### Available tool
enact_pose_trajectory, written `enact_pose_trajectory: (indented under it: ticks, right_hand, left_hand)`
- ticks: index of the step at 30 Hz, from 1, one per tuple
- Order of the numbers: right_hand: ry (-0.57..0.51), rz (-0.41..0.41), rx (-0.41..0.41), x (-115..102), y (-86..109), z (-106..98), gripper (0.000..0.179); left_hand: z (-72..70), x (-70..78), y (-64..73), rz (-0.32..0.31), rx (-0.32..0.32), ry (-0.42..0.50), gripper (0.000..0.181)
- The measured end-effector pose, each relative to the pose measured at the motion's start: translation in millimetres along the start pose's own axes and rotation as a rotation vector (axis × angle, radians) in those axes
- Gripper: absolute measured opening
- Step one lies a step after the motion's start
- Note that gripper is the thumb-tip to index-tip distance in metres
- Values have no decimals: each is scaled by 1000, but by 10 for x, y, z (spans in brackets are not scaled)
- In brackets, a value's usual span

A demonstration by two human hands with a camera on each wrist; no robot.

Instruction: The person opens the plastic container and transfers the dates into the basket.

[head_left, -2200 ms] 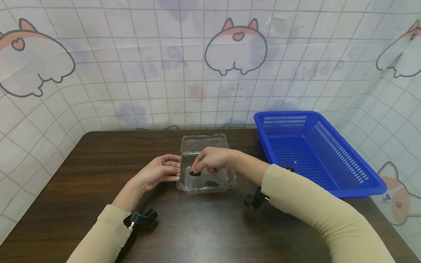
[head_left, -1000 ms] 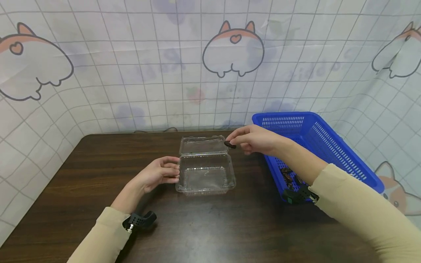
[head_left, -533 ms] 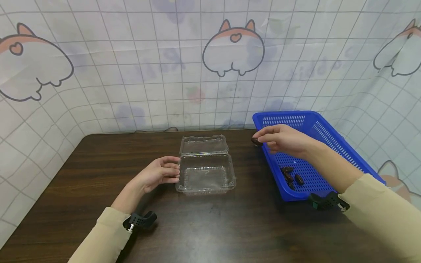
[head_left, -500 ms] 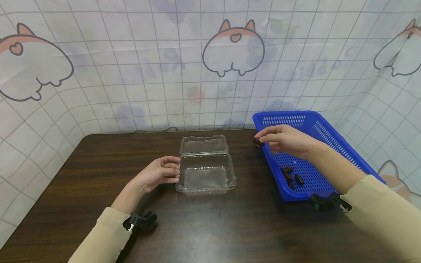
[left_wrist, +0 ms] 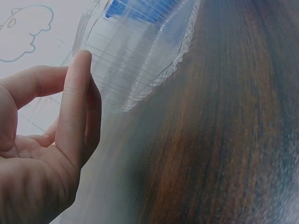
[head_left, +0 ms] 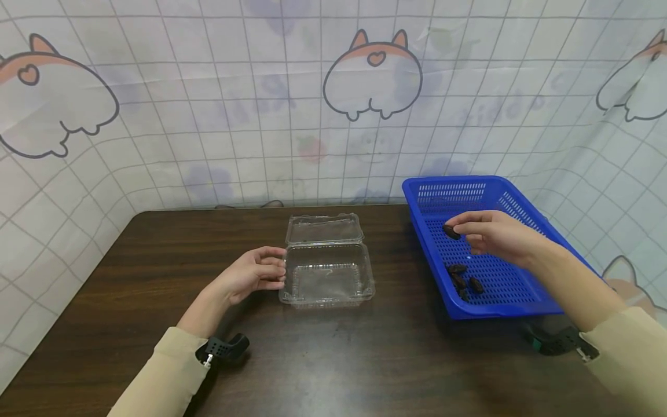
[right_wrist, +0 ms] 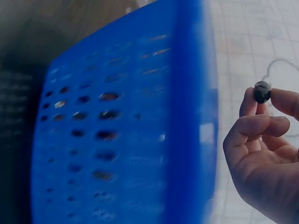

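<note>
My right hand (head_left: pixel 497 234) pinches a dark brown, oblong date (head_left: pixel 450 231) between thumb and fingertips, above the blue basket (head_left: pixel 447 298). The right wrist view shows the same date (right_wrist: pixel 262 92) end-on at the fingertips. Several more dates (head_left: pixel 476 284) lie in the basket's near left corner. A clear plastic clamshell box (head_left: pixel 328 281) stands mid-table, its lid (head_left: pixel 324 229) folded back toward the wall. My left hand (head_left: pixel 250 275) rests its fingertips against the box's left side, with fingers fairly straight in the left wrist view.
The dark wooden table (head_left: pixel 323 359) ends at a wall covered with a white gridded sheet (head_left: pixel 234 116) printed with cartoon corgis. The basket stands at the table's right side, its raised rim around it.
My right hand, holding the date, has lifted out of the clamshell box and moved right, over the blue basket. The left hand has stayed at the box's left side.
</note>
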State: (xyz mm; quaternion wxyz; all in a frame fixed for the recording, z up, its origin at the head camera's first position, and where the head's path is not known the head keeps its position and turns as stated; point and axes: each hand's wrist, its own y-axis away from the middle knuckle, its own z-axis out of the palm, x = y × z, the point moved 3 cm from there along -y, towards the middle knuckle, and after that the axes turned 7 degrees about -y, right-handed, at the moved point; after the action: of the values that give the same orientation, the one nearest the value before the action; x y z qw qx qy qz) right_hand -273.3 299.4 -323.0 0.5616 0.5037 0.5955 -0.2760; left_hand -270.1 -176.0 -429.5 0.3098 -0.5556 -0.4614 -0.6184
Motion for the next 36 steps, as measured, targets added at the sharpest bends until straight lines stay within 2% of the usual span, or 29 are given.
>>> enact_pose_trajectory:
  ticks: [10, 16, 28, 36]
  right_hand:
    - [30, 34, 23, 313, 127, -161, 43]
    - [40, 52, 14, 422, 151, -190, 46]
    - [35, 70, -2, 437, 178, -154, 51]
    - [173, 14, 20, 329, 113, -59, 53]
  left_hand:
    - [-2, 3, 2, 2, 3, -7, 55]
    - [-2, 7, -4, 6, 4, -3, 55]
    - [-14, -13, -6, 7, 1, -2, 55]
    - [-13, -1, 23, -15, 9, -69, 54]
